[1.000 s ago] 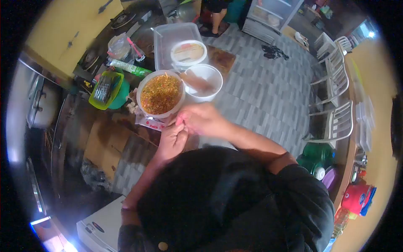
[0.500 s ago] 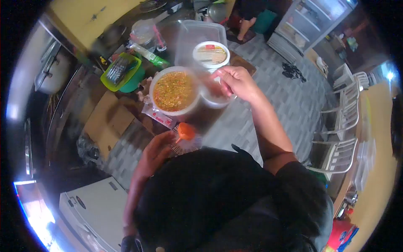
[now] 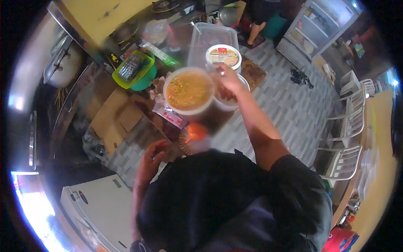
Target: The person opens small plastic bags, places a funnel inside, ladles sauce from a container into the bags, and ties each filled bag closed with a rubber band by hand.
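My right hand (image 3: 230,80) reaches over the gap between a large white tub (image 3: 168,98) and a smaller white tub (image 3: 247,82). Its fingers look drawn together but are partly blurred; I cannot make out what they hold. Chopped yellow-orange and green food (image 3: 184,90) fills the large tub, and the smaller one has something reddish-brown inside. Near the table's front edge my left hand (image 3: 154,158) hangs with fingers loosely apart, holding nothing. To its right is an orange plastic piece (image 3: 196,132) on a clear ribbed item (image 3: 184,140). A red-and-white packet (image 3: 170,116) lies between this and the large tub.
Behind the tubs are a lidded vanilla-flavor tub (image 3: 223,56) and a clear plastic bin (image 3: 214,33). Left stand a green basin (image 3: 147,80) and a green-white packet (image 3: 159,54). White chairs (image 3: 346,161) line the right; a person's leg (image 3: 255,32) shows at the back.
The view has shifted, moving the scene slightly right. My right hand has moved toward the large tub's rim. My left hand has drawn away from the orange piece.
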